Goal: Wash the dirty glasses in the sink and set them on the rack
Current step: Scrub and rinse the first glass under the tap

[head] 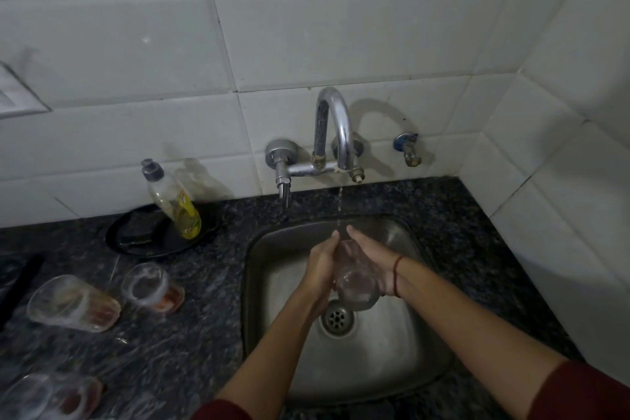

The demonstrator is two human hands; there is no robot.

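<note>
The clear drinking glass (356,280) hangs tilted over the steel sink basin (402,334), its upper end under the thin stream from the curved chrome tap (335,133), probably so water runs through it; the left hand (322,266) and right hand (371,261) cup it from either side, fingers curved along its wall. On the dark speckled granite counter (177,351) 3 stained glasses (73,303) wait near a yellow soap bottle (175,203); white wall tiles (341,27) behind, no rack in view
</note>
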